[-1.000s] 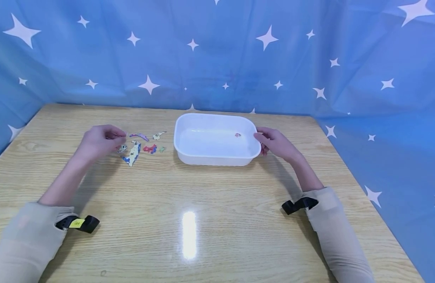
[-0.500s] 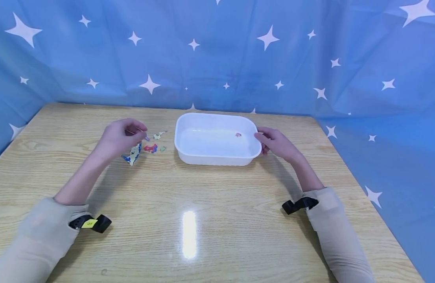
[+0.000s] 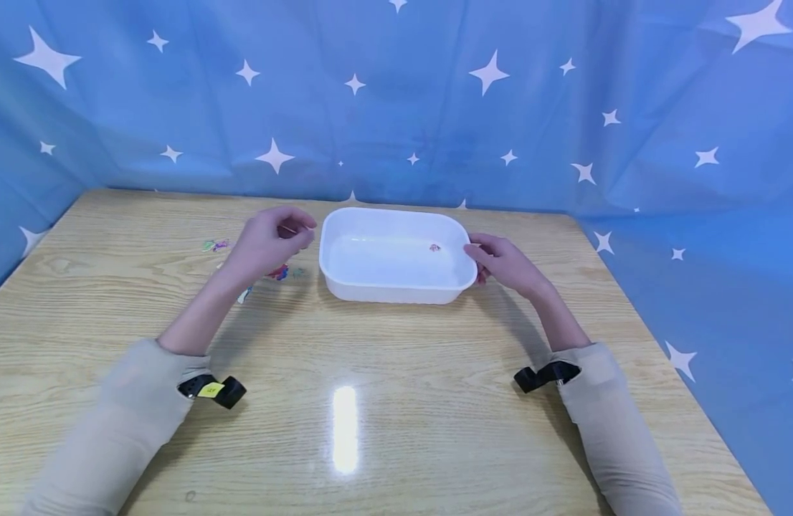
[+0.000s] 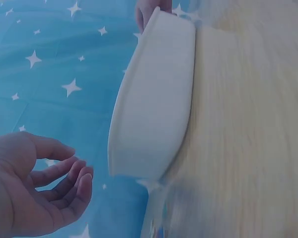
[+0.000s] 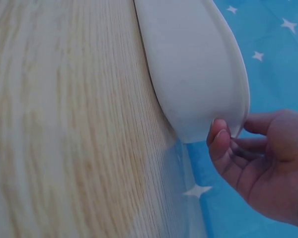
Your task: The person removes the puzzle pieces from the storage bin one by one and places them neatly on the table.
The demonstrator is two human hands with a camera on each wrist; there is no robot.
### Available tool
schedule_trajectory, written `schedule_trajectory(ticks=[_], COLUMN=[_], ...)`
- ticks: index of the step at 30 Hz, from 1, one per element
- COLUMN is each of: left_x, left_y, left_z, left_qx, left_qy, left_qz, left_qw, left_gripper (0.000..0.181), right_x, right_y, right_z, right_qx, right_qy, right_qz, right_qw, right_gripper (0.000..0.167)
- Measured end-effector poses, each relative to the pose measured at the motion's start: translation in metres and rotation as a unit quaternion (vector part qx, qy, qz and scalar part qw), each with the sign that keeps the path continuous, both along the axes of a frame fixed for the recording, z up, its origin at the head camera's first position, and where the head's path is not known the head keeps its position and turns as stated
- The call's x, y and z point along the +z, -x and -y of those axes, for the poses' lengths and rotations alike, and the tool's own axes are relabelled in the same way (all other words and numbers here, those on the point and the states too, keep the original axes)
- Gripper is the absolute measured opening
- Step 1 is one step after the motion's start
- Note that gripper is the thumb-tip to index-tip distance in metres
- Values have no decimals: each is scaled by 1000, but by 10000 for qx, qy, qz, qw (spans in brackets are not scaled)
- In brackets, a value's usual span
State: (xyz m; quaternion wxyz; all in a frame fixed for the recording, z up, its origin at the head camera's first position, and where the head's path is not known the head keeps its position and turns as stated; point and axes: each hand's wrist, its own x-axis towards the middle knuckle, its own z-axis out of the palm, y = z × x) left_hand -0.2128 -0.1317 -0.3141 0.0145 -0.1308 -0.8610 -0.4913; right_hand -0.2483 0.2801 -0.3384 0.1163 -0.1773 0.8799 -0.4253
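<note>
A white rectangular tub (image 3: 396, 294) stands on the wooden table, with one small reddish piece (image 3: 434, 247) on its inside floor. My right hand (image 3: 502, 264) grips its right end, thumb at the rim and fingers against the outer wall (image 5: 198, 74). Just left of the tub hovers my left hand (image 3: 270, 242), apart from it, thumb and forefinger tips close together. Whether something small sits between those tips cannot be seen, even in the left wrist view. Under and beside this hand lie small flat colourful cut-outs, among them a red and blue one (image 3: 279, 272), partly covered.
Green and purple cut-outs (image 3: 216, 245) lie left of my left forearm. A pale green one (image 3: 298, 273) is near the tub's left end. A blue curtain with white stars (image 3: 396, 107) hangs behind the table (image 3: 422, 373) and along its right side.
My left hand has moved right from the left end of the cut-outs to beside the tub, uncovering the green and purple pieces. The right hand and tub have stayed put.
</note>
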Motion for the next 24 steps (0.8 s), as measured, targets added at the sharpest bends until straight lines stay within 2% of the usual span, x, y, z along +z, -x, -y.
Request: schedule_trajectory(ticks=[6,13,21,24], left_x=[0,-1,-3,-5], left_y=[10,15,22,25], left_z=[-28,-51,-80,-91], left_qx=[-128,-463,-703,-771], left_qy=[-267,-576,-662,-685], left_qz=[19,88,-49,17], left_qw=[9996,9972,9953,9947], left_gripper=[24,22,22,22], right_x=[-1,0,-1,-1], right_y=[0,1,2,2], right_z=[1,1,-1,-1], right_qx=[-7,-11,-43,-47], right_qy=[-46,-59,-30,-27], right_qz=[-21,-19,-7,3], right_qw=[10000,10000,10000,10000], right_gripper=[35,36,37,39])
